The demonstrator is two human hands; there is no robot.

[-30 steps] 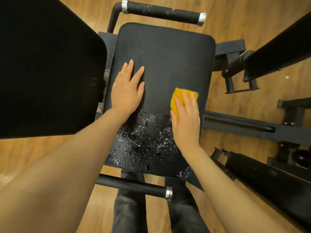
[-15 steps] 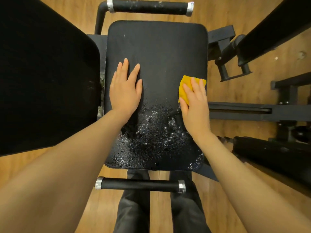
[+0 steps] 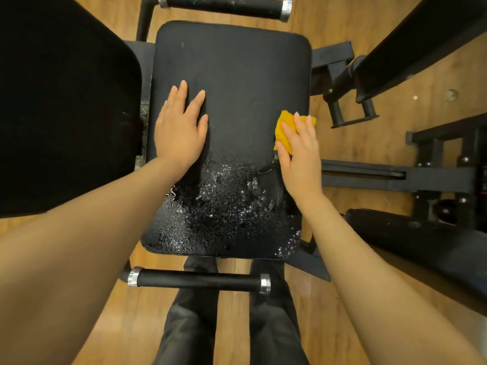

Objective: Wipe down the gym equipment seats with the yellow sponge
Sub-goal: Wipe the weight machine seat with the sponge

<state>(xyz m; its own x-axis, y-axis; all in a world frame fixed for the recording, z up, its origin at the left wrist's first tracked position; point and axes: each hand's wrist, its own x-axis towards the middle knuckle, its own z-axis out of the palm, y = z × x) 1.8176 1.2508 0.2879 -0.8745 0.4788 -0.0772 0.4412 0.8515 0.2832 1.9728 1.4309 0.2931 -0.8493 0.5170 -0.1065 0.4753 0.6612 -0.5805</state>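
Note:
The black padded seat (image 3: 232, 69) fills the middle of the view. Water droplets and foam (image 3: 224, 206) cover its near half, while the far half looks dull and dry. My left hand (image 3: 181, 127) rests flat on the seat's left side with the fingers spread. My right hand (image 3: 300, 156) presses the yellow sponge (image 3: 283, 127) down at the seat's right edge with straight fingers. Part of the sponge sticks out past my fingertips and slightly over the edge; the rest is hidden under my palm.
A large black back pad (image 3: 66, 101) stands left of the seat. Black grip bars with silver ends lie beyond the seat (image 3: 224, 5) and in front of it (image 3: 197, 280). Black machine frame parts (image 3: 395, 175) crowd the right. My dark-trousered legs (image 3: 189, 325) stand on wooden floor.
My right hand has slid the sponge away from me and rightward to the seat's right edge. The left hand has stayed flat in the same spot on the seat.

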